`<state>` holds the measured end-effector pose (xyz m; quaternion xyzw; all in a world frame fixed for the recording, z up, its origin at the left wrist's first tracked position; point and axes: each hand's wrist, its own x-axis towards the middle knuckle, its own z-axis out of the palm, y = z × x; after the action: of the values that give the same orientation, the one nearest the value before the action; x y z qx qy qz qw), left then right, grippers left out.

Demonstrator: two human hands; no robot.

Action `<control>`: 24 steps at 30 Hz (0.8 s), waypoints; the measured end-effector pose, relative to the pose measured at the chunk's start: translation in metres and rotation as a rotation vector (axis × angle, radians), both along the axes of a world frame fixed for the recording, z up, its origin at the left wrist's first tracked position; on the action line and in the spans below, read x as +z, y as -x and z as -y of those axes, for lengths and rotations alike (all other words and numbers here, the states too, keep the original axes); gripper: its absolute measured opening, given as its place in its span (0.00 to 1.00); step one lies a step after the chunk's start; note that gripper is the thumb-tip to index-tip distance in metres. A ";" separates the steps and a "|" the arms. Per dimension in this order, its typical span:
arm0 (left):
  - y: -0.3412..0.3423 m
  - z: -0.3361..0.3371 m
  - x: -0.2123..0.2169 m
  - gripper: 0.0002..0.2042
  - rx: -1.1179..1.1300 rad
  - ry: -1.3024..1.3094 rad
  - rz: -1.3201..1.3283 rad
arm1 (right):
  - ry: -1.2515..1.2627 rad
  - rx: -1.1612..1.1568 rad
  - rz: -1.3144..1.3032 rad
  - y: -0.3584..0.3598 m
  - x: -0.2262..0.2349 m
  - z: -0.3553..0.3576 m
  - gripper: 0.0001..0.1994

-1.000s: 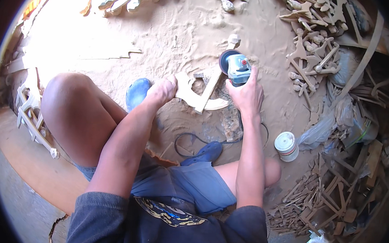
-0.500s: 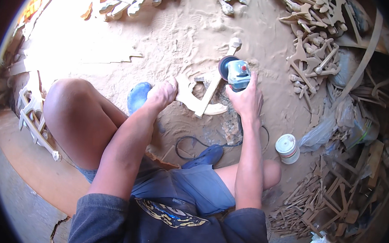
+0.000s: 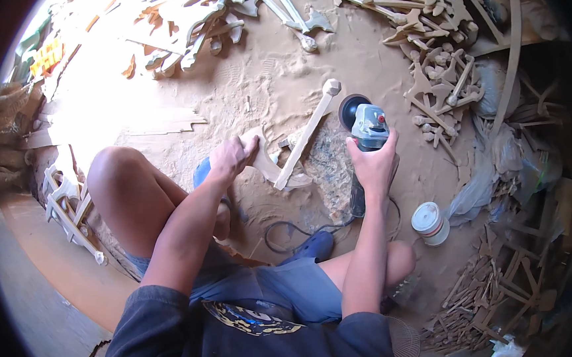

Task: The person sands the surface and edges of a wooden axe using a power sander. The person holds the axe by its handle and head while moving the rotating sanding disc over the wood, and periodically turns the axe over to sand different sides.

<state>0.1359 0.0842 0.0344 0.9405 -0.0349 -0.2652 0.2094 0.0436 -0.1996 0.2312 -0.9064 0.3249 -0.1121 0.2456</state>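
Note:
My left hand is closed on one end of a pale, curved wooden axe-shaped piece, just above the sandy ground. Its long straight handle slants away to a knobbed far end. To the right of that handle, my right hand grips an angle grinder. The grinder's dark round disc faces up and left, apart from the wood. Whether the disc is spinning cannot be made out. A rough, stony block lies between the handle and the grinder.
The grinder's cord loops near my blue shoe. A white lidded tub stands to the right. Piles of pale wooden pieces lie at the far right, with more wooden pieces at the far left. Thin sticks are heaped near right.
The grinder in my right hand has moved right, away from the wooden handle. My left hand keeps its hold on the axe-shaped piece. The whole view has shifted somewhat.

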 end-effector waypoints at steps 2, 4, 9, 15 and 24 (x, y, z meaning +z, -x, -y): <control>0.003 0.006 0.003 0.41 -0.036 -0.015 0.071 | -0.090 -0.020 0.204 0.024 0.016 0.014 0.38; 0.010 0.011 0.021 0.42 0.017 0.042 0.047 | -0.110 -0.073 0.263 0.049 0.032 0.022 0.36; 0.026 0.020 0.042 0.40 -0.027 -0.002 0.163 | -0.101 -0.181 0.405 0.105 0.054 0.046 0.36; 0.026 0.017 0.050 0.37 -0.022 0.103 0.330 | -0.398 -0.259 0.748 0.151 0.088 0.054 0.39; 0.071 0.062 0.020 0.31 -0.099 0.399 0.148 | -0.366 -0.484 1.062 0.246 0.119 0.092 0.31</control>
<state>0.0650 0.0221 0.0540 0.8945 -0.1481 -0.1933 0.3749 -0.2024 -0.2916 0.3501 -0.5701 0.3689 -0.5438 0.4931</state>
